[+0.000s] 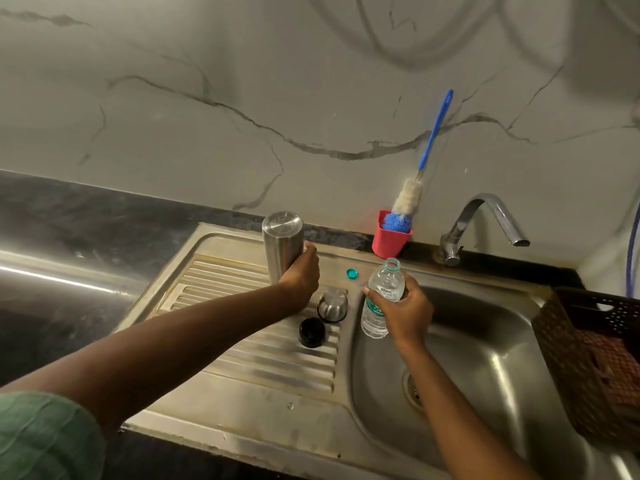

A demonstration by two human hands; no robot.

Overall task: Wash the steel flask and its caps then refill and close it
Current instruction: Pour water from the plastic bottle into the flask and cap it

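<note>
The steel flask (281, 245) stands upside down on the ribbed drainboard (263, 355), its base facing up. My left hand (300, 280) grips its lower part. Just right of that hand the steel cap (333, 304) lies mouth down, and the black inner cap (312, 332) sits in front of it. My right hand (405, 311) holds an uncapped clear plastic water bottle (381, 299) upright at the sink's left edge. The bottle's small teal lid (352, 273) lies on the drainboard behind it.
A red cup (389, 242) holding a blue-handled bottle brush (410, 202) stands at the back of the sink. The tap (485, 220) curves right over the basin (485, 375). A brown perforated basket (595, 362) sits on the basin's right side. Dark countertop lies left.
</note>
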